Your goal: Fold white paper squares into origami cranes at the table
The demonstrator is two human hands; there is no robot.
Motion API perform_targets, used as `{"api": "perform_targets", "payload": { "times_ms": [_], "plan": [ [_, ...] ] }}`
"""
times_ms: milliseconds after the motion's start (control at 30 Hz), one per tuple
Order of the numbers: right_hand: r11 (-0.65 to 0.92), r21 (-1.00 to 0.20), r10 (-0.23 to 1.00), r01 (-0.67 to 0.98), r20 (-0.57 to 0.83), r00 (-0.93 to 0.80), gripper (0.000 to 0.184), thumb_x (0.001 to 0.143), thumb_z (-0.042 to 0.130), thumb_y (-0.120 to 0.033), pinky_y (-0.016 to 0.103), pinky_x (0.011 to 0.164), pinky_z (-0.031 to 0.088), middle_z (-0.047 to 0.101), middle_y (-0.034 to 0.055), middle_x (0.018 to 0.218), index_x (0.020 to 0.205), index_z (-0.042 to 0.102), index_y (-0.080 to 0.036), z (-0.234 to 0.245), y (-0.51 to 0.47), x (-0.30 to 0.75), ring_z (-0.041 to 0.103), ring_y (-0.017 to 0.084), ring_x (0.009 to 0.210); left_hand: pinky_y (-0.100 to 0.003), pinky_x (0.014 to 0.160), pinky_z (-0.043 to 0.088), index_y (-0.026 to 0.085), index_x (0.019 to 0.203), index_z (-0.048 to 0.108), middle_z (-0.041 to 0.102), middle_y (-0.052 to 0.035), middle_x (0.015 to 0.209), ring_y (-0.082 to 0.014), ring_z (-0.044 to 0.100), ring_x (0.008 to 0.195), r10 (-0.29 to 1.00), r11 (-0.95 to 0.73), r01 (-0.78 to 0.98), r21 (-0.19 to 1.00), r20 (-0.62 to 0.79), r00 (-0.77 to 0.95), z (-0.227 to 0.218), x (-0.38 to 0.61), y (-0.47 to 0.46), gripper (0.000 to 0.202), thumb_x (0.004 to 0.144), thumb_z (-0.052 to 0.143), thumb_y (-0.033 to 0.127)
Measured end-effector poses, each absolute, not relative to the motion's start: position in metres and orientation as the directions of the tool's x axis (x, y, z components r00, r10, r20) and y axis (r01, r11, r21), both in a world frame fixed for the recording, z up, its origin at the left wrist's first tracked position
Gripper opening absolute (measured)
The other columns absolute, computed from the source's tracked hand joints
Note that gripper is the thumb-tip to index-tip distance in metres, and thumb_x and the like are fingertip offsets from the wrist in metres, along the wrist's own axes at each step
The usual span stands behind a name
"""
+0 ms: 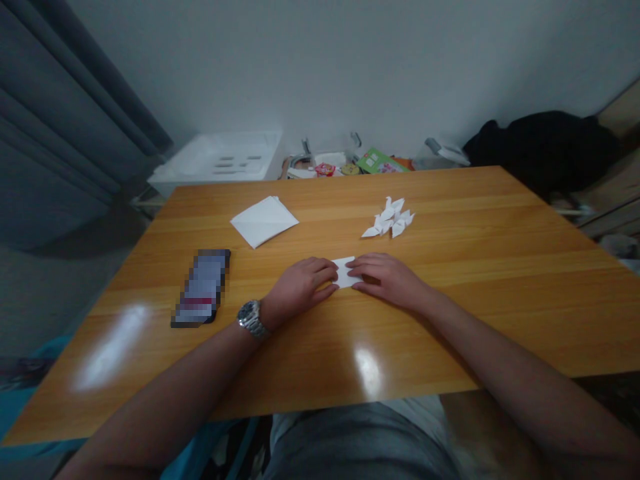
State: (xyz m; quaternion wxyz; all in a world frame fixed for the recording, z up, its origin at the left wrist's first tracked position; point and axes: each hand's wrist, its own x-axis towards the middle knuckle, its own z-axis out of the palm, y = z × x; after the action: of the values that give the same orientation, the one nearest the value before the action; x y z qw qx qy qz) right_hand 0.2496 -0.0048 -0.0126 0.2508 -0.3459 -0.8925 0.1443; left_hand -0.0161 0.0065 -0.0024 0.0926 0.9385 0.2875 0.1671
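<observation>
A small folded piece of white paper (pixel 345 273) lies on the wooden table, between my two hands. My left hand (pixel 306 280), with a metal watch (pixel 251 317) on its wrist, has its fingers closed at the paper's left side. On the right side, the fingertips of my right hand (pixel 385 277) press on the paper, curled over its edge. Part of the sheet is hidden under the fingers. Farther back and to the right sits a cluster of white folded paper cranes (pixel 389 219).
A stack of white paper sheets (pixel 264 221) lies back left on the wooden table (pixel 475 247). Nearer on the left is a phone (pixel 203 287) with a blurred screen. Past the far edge are a white tray (pixel 220 157), a green booklet (pixel 380 161) and a dark cloth heap (pixel 540 150).
</observation>
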Motion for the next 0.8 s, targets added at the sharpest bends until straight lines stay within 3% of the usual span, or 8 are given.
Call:
{"api": "perform_targets", "payload": {
  "times_ms": [367,567,800],
  "plan": [
    [0.712,-0.449,0.697,0.54,0.351,-0.626,0.02,0.095,0.068,-0.028,0.047,0.102,0.052,0.074,0.0097,0.124,0.113,0.075,-0.023,-0.0139,-0.0034,0.2496,0.068,0.026,0.115,-0.04,0.1,0.051,0.019,0.106,0.067,0.067,-0.0091,0.123,-0.0247,0.062,0.115,0.543,-0.834,0.473,0.284,0.277,0.792,-0.0016,-0.0206,0.0091,0.024,0.099,0.06,0.041],
    [0.725,-0.438,0.682,0.531,0.356,-0.638,0.02,0.095,0.068,-0.028,0.047,0.102,0.052,0.074,0.0101,0.125,0.113,0.075,-0.022,-0.0144,-0.0035,0.2506,0.068,0.026,0.115,-0.038,0.097,0.052,0.019,0.101,0.069,0.068,-0.0083,0.121,-0.0223,0.063,0.11,0.537,-0.839,0.471,0.272,0.275,0.798,-0.0017,-0.0195,0.0093,0.021,0.103,0.052,0.031],
    [0.736,-0.421,0.672,0.53,0.361,-0.647,0.022,0.094,0.069,-0.029,0.046,0.104,0.05,0.074,0.0096,0.125,0.114,0.075,-0.021,-0.0145,-0.0042,0.2499,0.067,0.026,0.115,-0.034,0.089,0.052,0.018,0.108,0.067,0.07,-0.0081,0.108,-0.021,0.065,0.1,0.578,-0.81,0.509,0.292,0.252,0.776,-0.0009,-0.0173,0.007,0.028,0.106,0.045,0.035]
  ]
}}
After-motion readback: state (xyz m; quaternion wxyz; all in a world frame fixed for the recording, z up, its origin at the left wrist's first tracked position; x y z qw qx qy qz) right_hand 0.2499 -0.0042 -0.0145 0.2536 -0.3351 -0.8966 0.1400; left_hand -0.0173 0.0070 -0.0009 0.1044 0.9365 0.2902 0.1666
